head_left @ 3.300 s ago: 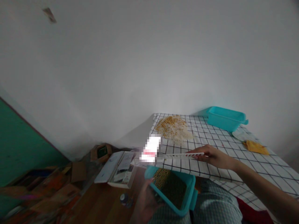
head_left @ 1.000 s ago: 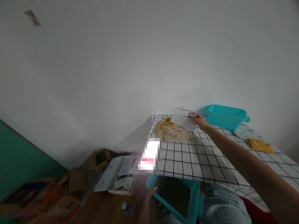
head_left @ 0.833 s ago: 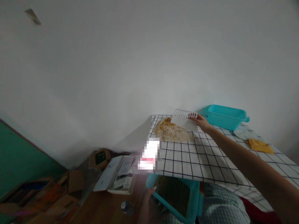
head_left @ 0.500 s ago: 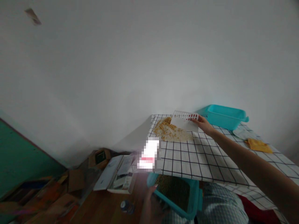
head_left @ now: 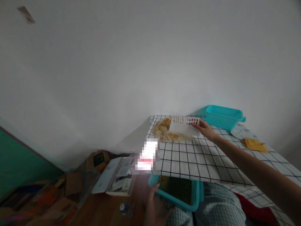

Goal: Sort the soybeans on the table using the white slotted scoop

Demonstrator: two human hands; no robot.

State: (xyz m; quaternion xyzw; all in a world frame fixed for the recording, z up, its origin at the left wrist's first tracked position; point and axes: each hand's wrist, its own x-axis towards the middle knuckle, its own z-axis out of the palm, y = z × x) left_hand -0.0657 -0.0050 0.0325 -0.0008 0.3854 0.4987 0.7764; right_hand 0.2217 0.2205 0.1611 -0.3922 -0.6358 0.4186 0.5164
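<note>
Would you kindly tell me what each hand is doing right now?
Left hand: closed on the rim of the lower teal bin.
Right hand: closed, holding the white slotted piece.

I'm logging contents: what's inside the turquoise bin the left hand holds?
In the turquoise bin, yellowish beans lie at the left, beside dark green contents too dim to identify. The tablecloth hides the far edge; the top layer covers anything beneath.

The tray [head_left: 183, 128] is white, the lap bin [head_left: 196, 201] and far bin [head_left: 223, 118] turquoise, the beans [head_left: 163, 126] golden yellow. Black gridlines cross the white tabletop [head_left: 178, 158]. The rag [head_left: 255, 145] is mustard, the trousers [head_left: 218, 204] checked blue-grey and white, the floor [head_left: 98, 208] brown.
</note>
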